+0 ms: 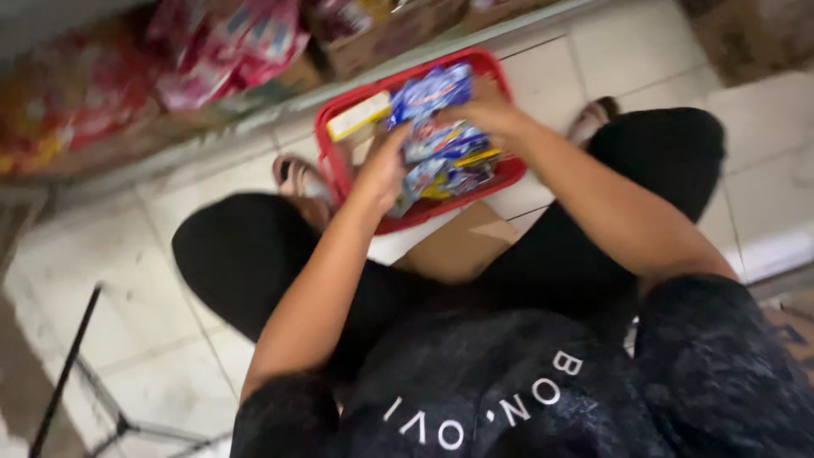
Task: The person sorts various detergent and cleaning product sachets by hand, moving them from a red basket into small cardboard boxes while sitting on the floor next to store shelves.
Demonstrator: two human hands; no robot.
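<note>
Red plastic basket (pixel 500 66) sits far between our feet while our left hand (pixel 383 170) and right hand (pixel 485 110) both grip blue snack packets (pixel 441 140) inside.

Both hands, left hand (pixel 381 170) and right hand (pixel 487 110), grasp blue packets (pixel 441 140) in red basket (pixel 500 72)

A pale tiled floor (pixel 161 339) carries everything here. On it, close to the low shelf edge, sits a red plastic basket (pixel 339 161) filled with blue snack packets (pixel 441 136) and a yellow box (pixel 359 116). A flat piece of brown cardboard (pixel 462 242) lies just beside the basket. A black wire stand (pixel 72 373) rests on the tiles, well apart.
</note>
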